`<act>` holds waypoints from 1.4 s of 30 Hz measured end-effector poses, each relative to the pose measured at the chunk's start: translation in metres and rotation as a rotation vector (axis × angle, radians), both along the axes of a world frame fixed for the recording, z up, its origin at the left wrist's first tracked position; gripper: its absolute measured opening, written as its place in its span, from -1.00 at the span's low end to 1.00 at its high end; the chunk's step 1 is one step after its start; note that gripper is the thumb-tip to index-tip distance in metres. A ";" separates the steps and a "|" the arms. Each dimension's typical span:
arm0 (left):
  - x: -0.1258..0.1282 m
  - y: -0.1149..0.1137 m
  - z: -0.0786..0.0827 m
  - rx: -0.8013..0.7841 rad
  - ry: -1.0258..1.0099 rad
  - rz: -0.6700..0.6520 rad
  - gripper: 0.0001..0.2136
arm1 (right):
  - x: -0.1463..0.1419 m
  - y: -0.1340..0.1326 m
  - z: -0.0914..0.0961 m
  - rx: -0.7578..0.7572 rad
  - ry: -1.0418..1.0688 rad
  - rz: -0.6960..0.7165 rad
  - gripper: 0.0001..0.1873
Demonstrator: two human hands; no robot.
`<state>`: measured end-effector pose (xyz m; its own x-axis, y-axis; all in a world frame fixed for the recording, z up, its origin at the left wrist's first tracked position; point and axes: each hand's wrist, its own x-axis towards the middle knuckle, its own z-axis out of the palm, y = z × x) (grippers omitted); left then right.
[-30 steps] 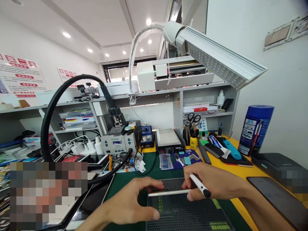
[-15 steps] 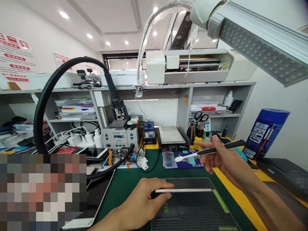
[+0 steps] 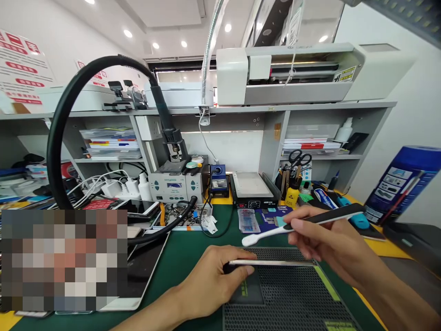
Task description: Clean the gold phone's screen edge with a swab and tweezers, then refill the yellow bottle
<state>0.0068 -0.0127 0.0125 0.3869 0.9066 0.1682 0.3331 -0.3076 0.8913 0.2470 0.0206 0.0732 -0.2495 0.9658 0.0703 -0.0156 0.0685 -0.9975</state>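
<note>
My left hand (image 3: 210, 282) is closed on the left end of a thin phone (image 3: 275, 263), held edge-on just above a black perforated mat (image 3: 292, 299). My right hand (image 3: 324, 246) is closed on a black-and-white brush tool (image 3: 292, 226). The tool lies nearly level, its white tip pointing left a little above the phone. The right hand hovers over the phone's right part without touching it.
A green mat (image 3: 186, 257) covers the bench. At the back stand a hot-air station (image 3: 174, 187), a small blue unit (image 3: 218, 179), a heating plate (image 3: 253, 188) and a tool holder with scissors (image 3: 299, 161). A blue canister (image 3: 403, 184) stands right. Tablets (image 3: 144, 276) lie left.
My right hand left the phone, lifted the brush tool to the right, then came back lower over the phone. The view moved closer to the bench. My left hand kept its hold.
</note>
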 end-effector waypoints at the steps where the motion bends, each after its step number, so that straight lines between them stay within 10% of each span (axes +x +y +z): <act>1: 0.000 0.000 0.000 0.007 0.008 0.000 -0.76 | 0.000 -0.001 -0.001 0.014 -0.020 0.035 -0.66; 9: 0.002 0.001 0.003 0.026 -0.019 -0.047 -0.75 | -0.002 -0.004 -0.006 0.092 -0.214 0.142 -0.68; 25: -0.002 0.000 -0.003 0.158 0.021 -0.086 -0.76 | 0.025 0.021 -0.007 0.235 -0.002 -0.140 -0.76; 34: -0.005 -0.002 -0.009 0.516 0.161 -0.291 -0.66 | 0.003 0.032 -0.025 0.806 -1.013 -0.241 -0.50; 42: -0.011 -0.005 -0.015 0.541 0.166 -0.315 -0.62 | -0.045 0.079 -0.029 0.676 -1.319 0.139 -0.79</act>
<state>-0.0039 -0.0173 -0.0027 0.6809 0.5491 0.4846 0.2730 -0.8044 0.5277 0.2018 0.0999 0.0446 -0.5731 0.8074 0.1400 0.8065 0.5861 -0.0784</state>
